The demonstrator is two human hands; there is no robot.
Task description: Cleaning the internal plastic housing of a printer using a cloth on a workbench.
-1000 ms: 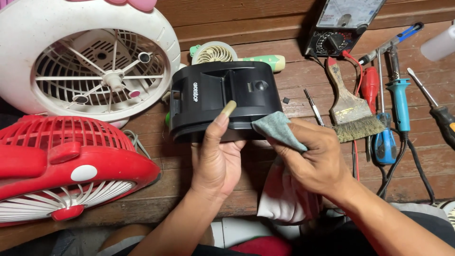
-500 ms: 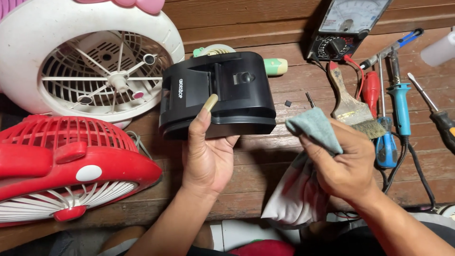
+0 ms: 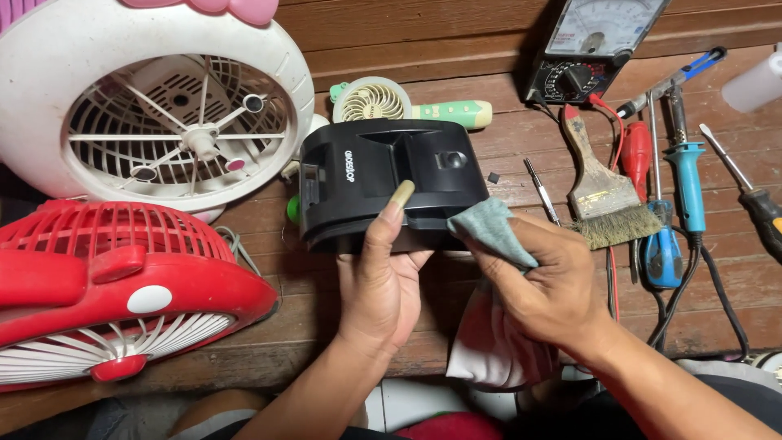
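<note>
A: What are the hands doing?

B: The left hand (image 3: 383,281) is gripping a black boxy device (image 3: 387,179) on the wooden table (image 3: 521,175), thumb lying on top. The right hand (image 3: 546,285) is pinching a grey cloth (image 3: 489,232) against the device's front corner.

Printer (image 3: 383,175) mid-desk (image 3: 505,106); two fans (image 3: 163,122) to its left, brush (image 3: 607,191) and screwdrivers (image 3: 684,195) right, meter (image 3: 590,49) behind.

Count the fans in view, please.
3: a white fan top left, a red fan lower left, and a small handheld fan just behind the black device. More may sit out of frame.
</note>
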